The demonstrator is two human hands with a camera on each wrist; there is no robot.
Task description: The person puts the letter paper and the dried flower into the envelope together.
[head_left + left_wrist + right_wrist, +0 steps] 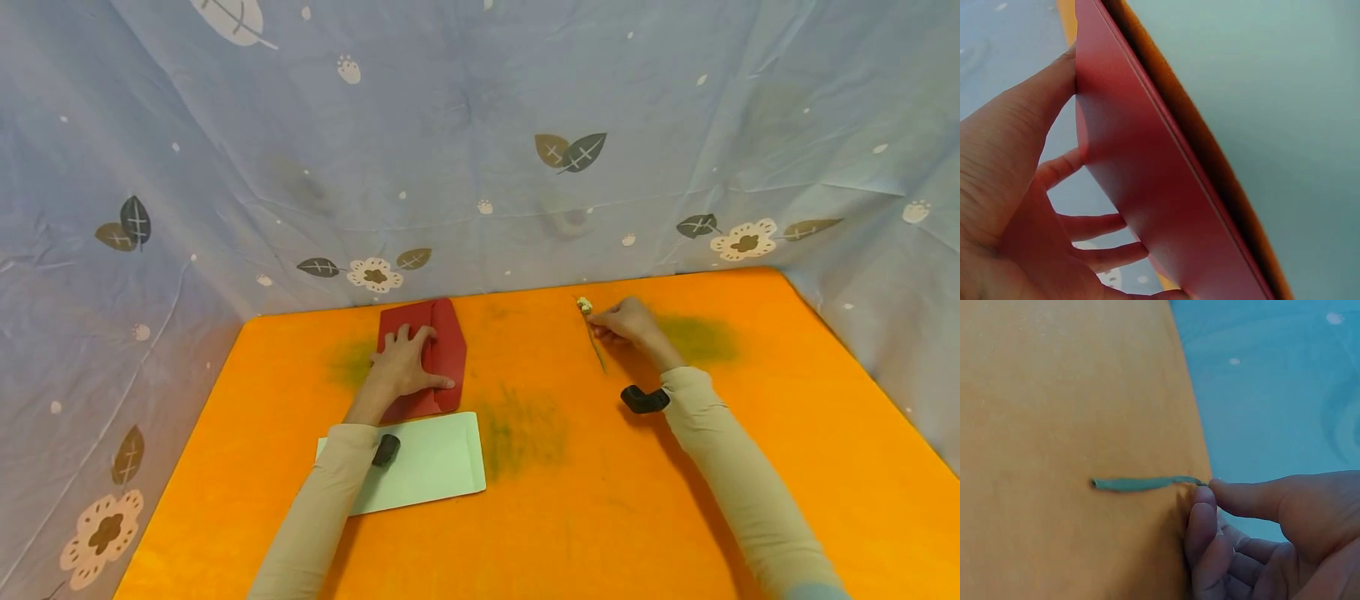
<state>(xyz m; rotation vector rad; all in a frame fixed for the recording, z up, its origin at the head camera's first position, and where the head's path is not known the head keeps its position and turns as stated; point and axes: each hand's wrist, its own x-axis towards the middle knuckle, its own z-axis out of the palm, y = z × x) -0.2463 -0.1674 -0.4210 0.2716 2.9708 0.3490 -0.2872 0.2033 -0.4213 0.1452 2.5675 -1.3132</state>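
A red envelope (405, 406) lies on the left of the orange table with its pointed flap (452, 350) spread to the right. My left hand (399, 367) rests on it with fingers spread, thumb touching the flap. In the left wrist view, the fingertips touch the red paper (1141, 156). At the right, my right hand (628, 323) pinches a thin-stemmed flower (585, 306) with a small pale yellow head. In the right wrist view, the green stem end (1132, 484) sticks out from between thumb and forefinger; the flower head is out of sight there.
A pale green envelope (427, 467) lies in front of the red one, partly under the left forearm. Behind the orange table (540, 533) hangs a blue-grey patterned cloth (480, 150), which also closes in both sides.
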